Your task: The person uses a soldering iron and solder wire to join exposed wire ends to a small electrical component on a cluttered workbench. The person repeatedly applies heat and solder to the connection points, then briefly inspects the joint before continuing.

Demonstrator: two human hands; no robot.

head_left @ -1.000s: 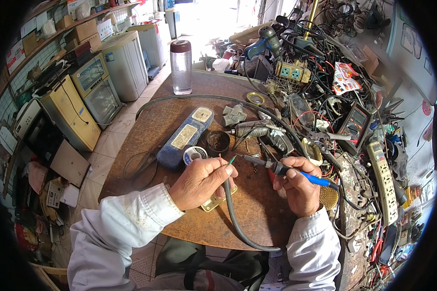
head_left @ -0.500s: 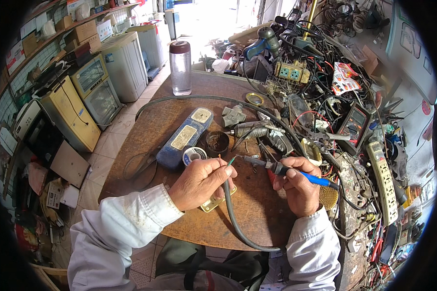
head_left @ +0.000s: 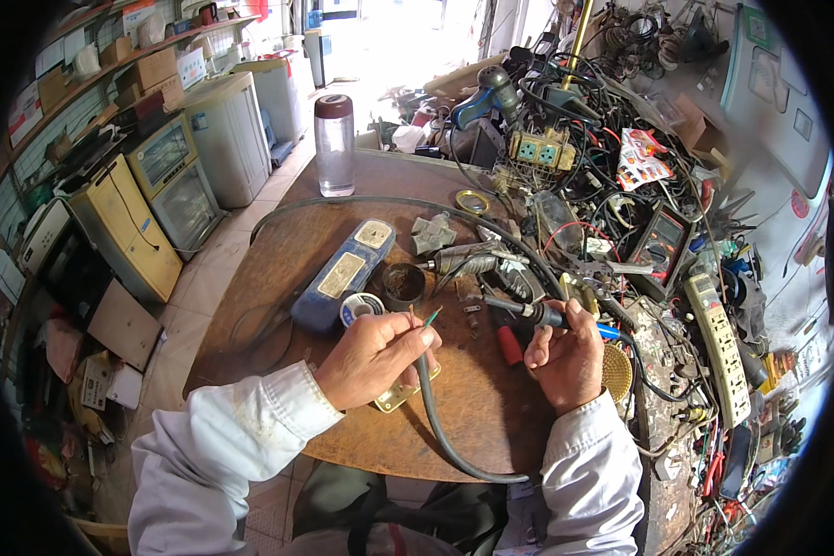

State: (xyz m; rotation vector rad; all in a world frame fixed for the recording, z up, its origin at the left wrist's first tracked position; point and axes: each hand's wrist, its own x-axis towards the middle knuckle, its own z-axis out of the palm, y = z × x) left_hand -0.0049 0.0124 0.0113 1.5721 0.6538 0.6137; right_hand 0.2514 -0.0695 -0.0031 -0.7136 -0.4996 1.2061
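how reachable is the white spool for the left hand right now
Probably yes: the white spool sits just beyond the left hand with nothing visible between, though that hand holds the grey cable.

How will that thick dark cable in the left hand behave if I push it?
The thick dark cable will probably flex yet feel springy, since it arcs in a broad, smooth curve below the left hand. Its green wire end likely bends far more easily, being much thinner.
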